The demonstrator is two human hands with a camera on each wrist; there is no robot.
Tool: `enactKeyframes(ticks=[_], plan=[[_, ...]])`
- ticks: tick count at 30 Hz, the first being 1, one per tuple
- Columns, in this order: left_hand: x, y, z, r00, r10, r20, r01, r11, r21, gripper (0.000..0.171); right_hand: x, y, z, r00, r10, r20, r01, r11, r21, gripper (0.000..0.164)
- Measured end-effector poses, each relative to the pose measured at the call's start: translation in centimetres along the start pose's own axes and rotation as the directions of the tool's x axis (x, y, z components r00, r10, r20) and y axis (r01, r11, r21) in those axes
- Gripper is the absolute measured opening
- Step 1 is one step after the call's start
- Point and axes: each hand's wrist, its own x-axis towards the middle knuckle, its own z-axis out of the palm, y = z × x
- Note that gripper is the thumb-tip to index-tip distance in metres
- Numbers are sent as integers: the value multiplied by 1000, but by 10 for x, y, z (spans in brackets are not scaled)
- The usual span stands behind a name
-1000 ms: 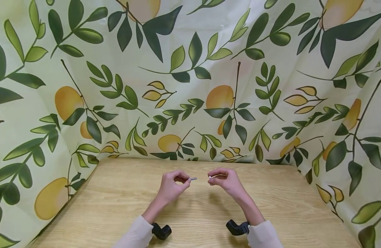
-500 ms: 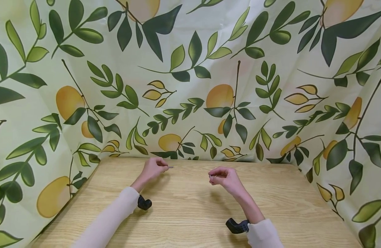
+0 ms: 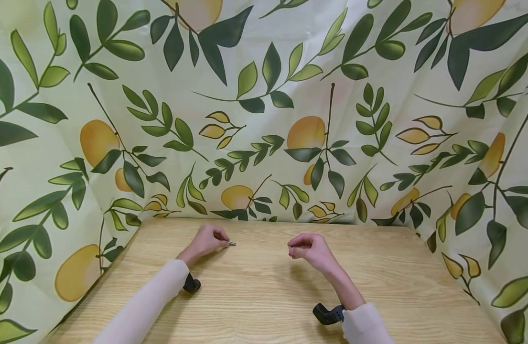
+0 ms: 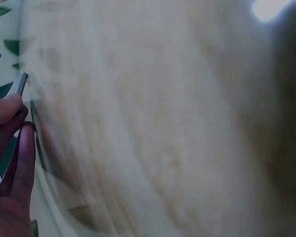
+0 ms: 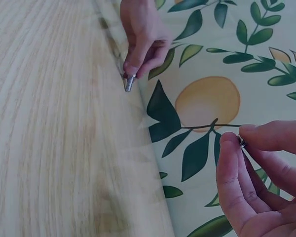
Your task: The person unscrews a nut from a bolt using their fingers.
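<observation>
My left hand (image 3: pixel 205 240) pinches a short, thin silver metal rod (image 4: pixel 21 83) between thumb and fingertips over the far left part of the wooden table. The rod's free end points right, toward the other hand. In the right wrist view the same silver tip sticks out below the left fingers (image 5: pixel 138 57). My right hand (image 3: pixel 312 250) is held over the table's middle and pinches a small shiny metal piece (image 5: pixel 243 143) between thumb and fingertip. Fingers cover most of that piece, so its kind cannot be told. A gap separates the two hands.
The pale wooden table (image 3: pixel 264 296) spans the lower view. Behind it and at both sides hangs a cloth (image 3: pixel 264 119) printed with leaves and orange fruit. Each wrist carries a black camera mount, such as the right one (image 3: pixel 328 314).
My left hand has moved left, away from the right hand, with the rod in its fingers, then slightly nearer to me. The right hand has stayed almost still, keeping its pinch.
</observation>
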Motion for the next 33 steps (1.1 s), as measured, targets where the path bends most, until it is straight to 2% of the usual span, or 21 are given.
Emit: enactKeyframes(ticks=[4, 7, 11, 15, 17, 22, 27, 33], plan=[[-1, 4, 4, 996, 63, 56, -66, 996, 63, 8, 1, -1, 4, 1000, -7, 8, 7, 1000, 4, 21], [-2, 7, 5, 994, 90, 68, -98, 989, 110, 12, 6, -2, 11, 1000, -14, 12, 14, 1000, -13, 22], [-3, 8, 5, 994, 87, 59, -95, 987, 134, 13, 21, -4, 28, 1000, -6, 11, 7, 998, -63, 21], [-5, 8, 5, 996, 68, 59, -75, 988, 133, 10, 44, -7, 51, 1000, -10, -1, 9, 983, -184, 19], [-6, 8, 5, 996, 61, 59, -68, 989, 128, 8, 56, -6, 63, 999, -39, 1, 38, 962, -269, 18], [-7, 8, 6, 998, 51, 47, -57, 991, 124, 10, 81, 1, 90, 992, -109, 66, 127, 875, -467, 11], [-5, 11, 8, 996, 69, 60, -77, 986, 146, 10, 92, 11, 103, 990, -78, 116, 129, 825, -550, 13], [-1, 15, 13, 995, 80, 67, -89, 984, 152, 10, 94, 21, 107, 984, -94, 148, 167, 757, -631, 9]])
